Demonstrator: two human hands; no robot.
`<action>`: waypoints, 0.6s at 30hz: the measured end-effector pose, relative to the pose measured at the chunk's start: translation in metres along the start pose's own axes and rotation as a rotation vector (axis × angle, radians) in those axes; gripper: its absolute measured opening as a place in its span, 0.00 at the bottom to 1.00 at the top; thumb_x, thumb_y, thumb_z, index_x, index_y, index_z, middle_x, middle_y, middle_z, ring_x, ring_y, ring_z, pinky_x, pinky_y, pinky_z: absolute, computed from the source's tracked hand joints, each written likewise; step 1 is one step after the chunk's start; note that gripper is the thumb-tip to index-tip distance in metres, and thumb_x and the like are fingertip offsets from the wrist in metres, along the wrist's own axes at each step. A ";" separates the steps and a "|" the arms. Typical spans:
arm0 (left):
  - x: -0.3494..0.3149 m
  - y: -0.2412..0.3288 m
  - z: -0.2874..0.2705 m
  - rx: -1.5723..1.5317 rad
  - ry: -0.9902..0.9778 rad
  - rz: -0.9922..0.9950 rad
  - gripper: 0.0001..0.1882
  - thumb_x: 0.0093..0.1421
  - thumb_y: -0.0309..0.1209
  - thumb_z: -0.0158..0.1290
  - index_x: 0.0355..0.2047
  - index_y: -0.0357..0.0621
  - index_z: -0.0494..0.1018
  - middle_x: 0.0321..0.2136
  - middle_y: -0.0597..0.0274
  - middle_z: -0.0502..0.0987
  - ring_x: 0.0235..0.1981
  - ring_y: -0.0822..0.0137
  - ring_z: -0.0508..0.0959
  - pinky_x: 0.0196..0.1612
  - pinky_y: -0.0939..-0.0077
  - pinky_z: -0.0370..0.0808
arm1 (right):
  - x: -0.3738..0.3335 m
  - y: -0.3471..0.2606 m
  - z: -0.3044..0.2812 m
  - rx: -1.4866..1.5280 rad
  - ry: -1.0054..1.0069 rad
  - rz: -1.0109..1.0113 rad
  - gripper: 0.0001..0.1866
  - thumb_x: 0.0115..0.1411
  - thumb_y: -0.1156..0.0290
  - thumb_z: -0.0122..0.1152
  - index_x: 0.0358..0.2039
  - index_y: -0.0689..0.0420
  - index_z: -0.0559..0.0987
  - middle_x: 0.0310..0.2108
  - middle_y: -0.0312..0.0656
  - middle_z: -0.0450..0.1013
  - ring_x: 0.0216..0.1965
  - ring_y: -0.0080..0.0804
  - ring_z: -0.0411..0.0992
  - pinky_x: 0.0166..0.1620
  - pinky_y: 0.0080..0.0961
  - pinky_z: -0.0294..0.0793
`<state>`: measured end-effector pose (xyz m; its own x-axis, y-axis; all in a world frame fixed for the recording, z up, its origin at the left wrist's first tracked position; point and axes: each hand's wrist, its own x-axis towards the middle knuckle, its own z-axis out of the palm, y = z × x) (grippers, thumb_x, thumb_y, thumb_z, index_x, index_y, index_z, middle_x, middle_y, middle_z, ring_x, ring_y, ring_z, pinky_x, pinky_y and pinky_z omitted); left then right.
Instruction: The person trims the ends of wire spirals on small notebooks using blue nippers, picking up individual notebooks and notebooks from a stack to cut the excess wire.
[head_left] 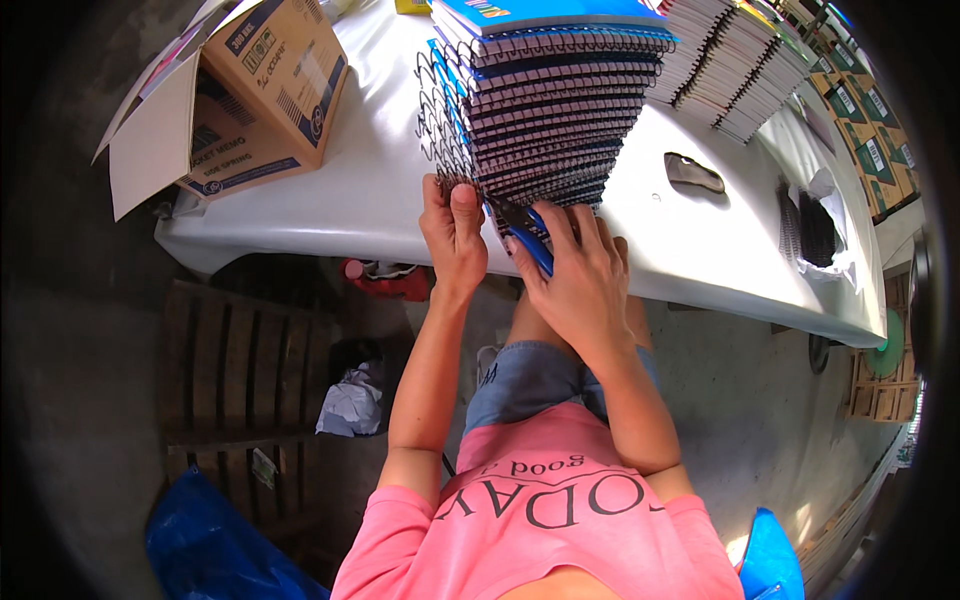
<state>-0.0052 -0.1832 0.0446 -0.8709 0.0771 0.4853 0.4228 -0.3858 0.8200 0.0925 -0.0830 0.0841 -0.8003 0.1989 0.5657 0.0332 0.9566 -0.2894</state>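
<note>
A tall stack of spiral notebooks (560, 125) with a blue top cover stands at the table's front edge. Black binding coils (437, 115) stick out past its left side. My left hand (455, 235) is closed around a coil end low on that side, thumb pointing up. In my right hand (580, 265) are blue-handled cutting pliers (533, 240), their dark jaws at the stack's lower left corner, close to my left fingers. Whether the jaws touch a wire is too small to tell.
On the white-covered table (380, 210) stand an open cardboard box (265, 95) at left and more notebook stacks (735, 65) at right. A dark pouch-like item (694, 174) and a plastic bag of black coils (818, 225) lie on the right. A wooden pallet (245, 370) is below left.
</note>
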 end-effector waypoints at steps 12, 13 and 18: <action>-0.003 0.000 0.000 -0.104 -0.030 -0.037 0.18 0.65 0.46 0.44 0.33 0.43 0.60 0.18 0.73 0.61 0.17 0.83 0.56 0.19 0.88 0.53 | -0.001 0.011 0.000 0.109 -0.107 0.083 0.22 0.43 0.66 0.67 0.41 0.51 0.74 0.25 0.39 0.71 0.28 0.40 0.74 0.33 0.37 0.73; -0.003 0.002 -0.002 -0.103 -0.043 -0.050 0.18 0.66 0.46 0.44 0.33 0.42 0.61 0.18 0.73 0.61 0.17 0.83 0.56 0.19 0.87 0.53 | -0.002 0.011 -0.001 0.140 -0.112 0.107 0.22 0.44 0.65 0.67 0.42 0.51 0.75 0.26 0.38 0.71 0.30 0.39 0.74 0.34 0.37 0.72; -0.005 0.007 -0.006 -0.072 -0.080 -0.090 0.16 0.67 0.44 0.40 0.36 0.43 0.62 0.20 0.74 0.58 0.17 0.83 0.54 0.18 0.88 0.50 | 0.003 0.003 -0.018 -0.008 0.066 -0.010 0.23 0.45 0.62 0.66 0.44 0.49 0.75 0.33 0.36 0.69 0.37 0.35 0.69 0.42 0.35 0.63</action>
<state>0.0002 -0.1921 0.0460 -0.8804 0.1862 0.4361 0.3227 -0.4388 0.8387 0.1011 -0.0759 0.0983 -0.7596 0.2022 0.6181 0.0300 0.9603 -0.2773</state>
